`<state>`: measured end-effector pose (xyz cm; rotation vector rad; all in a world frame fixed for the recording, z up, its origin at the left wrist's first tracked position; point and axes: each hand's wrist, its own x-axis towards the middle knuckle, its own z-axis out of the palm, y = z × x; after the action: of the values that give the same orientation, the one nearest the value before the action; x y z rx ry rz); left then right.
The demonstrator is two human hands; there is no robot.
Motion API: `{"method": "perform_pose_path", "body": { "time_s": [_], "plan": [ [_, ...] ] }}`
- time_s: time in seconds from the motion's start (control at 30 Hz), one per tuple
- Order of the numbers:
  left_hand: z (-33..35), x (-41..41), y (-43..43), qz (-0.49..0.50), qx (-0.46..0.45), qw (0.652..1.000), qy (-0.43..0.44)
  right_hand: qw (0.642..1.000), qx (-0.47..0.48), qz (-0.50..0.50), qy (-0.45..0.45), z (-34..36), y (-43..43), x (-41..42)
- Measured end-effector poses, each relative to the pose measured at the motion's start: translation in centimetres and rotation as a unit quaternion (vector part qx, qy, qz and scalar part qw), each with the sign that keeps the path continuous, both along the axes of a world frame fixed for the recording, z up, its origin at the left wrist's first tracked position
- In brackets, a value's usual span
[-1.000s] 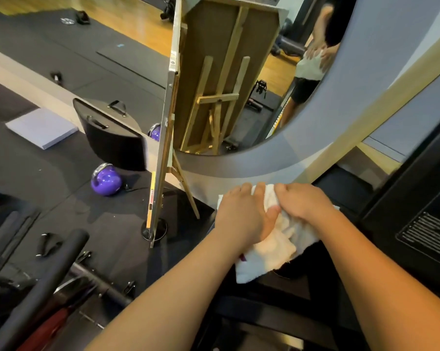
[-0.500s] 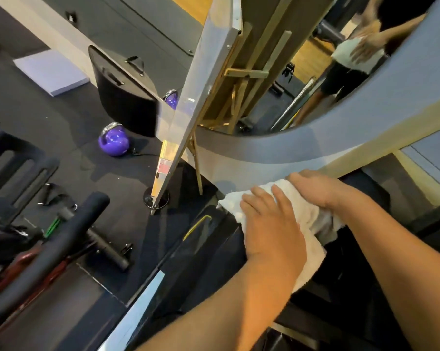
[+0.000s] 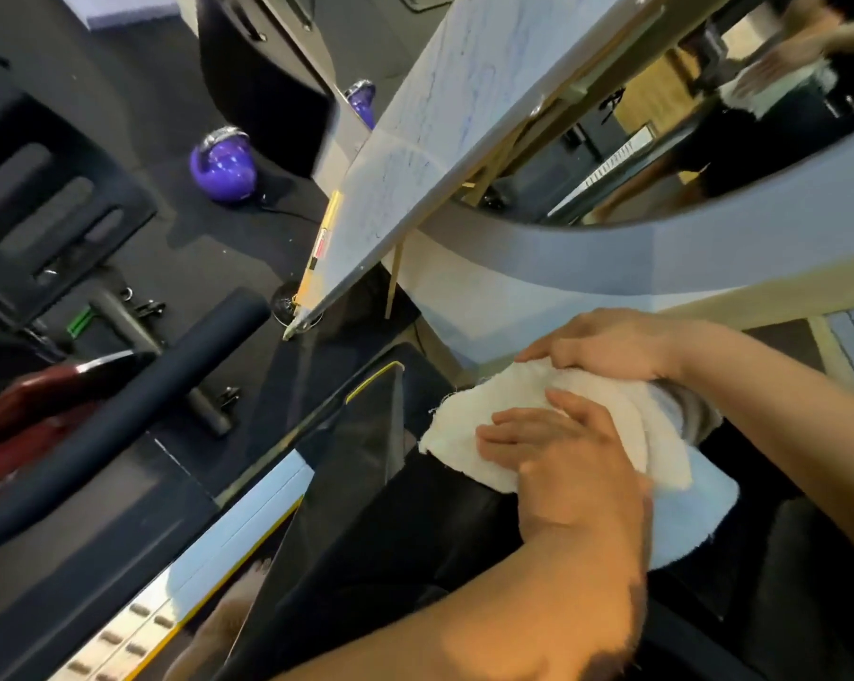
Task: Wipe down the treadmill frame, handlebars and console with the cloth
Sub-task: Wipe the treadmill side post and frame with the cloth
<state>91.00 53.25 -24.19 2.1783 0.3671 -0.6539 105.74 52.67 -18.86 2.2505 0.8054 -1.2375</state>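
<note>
- Dark rubber floor (image 3: 248,248) fills the left; a purple kettlebell (image 3: 224,164) sits at ten o'clock.
- At twelve a whiteboard (image 3: 439,140) leans, its blue scribble too blurred to read.
- The black, yellow-edged treadmill frame (image 3: 366,484) climbs from seven o'clock.
- At four o'clock the white cloth (image 3: 469,435) drapes it: left hand (image 3: 562,464) presses flat-fingered, gripping nothing; right hand (image 3: 606,346) lies across the far edge, grip unclear.

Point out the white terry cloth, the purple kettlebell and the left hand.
White terry cloth (image 3: 459,432), head view: left flap.
Purple kettlebell (image 3: 225,172), head view: round body.
Left hand (image 3: 572,469), head view: back of hand.
</note>
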Motion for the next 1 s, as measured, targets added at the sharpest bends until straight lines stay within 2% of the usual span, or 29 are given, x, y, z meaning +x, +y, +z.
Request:
{"method": "perform_pose_path", "body": {
  "time_s": [0.07,0.2,0.27,0.43,0.5,0.67,0.8,0.93,1.0],
  "plan": [
    [0.4,-0.8,2.4,0.010,-0.054,0.998,0.040,0.999,-0.024,0.037,-0.005,-0.8,0.3,-0.5],
    [-1.5,-1.7,5.8,-0.041,-0.098,0.994,0.007,0.995,-0.002,0.091,-0.033,-1.9,0.0,-1.5],
    [-3.0,-1.4,6.7,-0.034,-0.172,0.984,0.011,0.993,-0.001,0.111,-0.045,-1.9,0.4,-1.9],
    [-6.1,-0.4,8.1,0.037,-0.381,0.923,0.031,0.995,-0.045,0.086,-0.035,-3.3,1.1,-1.8],
    [-6.0,-0.3,8.1,0.047,-0.410,0.910,0.028,0.995,-0.061,0.072,-0.039,-3.8,1.6,-1.9],
    [-3.4,-1.8,8.5,-0.018,-0.266,0.963,0.026,0.996,-0.007,-0.015,-0.086,-3.7,0.8,-1.3],
    [-1.0,-3.2,8.2,-0.041,-0.174,0.984,-0.009,0.984,0.071,0.002,-0.166,-3.0,-1.3,-2.4],
    [1.3,-4.8,6.5,-0.065,-0.076,0.994,-0.033,0.952,0.230,0.047,-0.194,-2.7,-4.3,-5.0],
    [2.2,-5.4,5.2,-0.088,-0.018,0.996,-0.005,0.934,0.296,0.048,-0.195,-2.7,-5.6,-6.3]
  ]
}}
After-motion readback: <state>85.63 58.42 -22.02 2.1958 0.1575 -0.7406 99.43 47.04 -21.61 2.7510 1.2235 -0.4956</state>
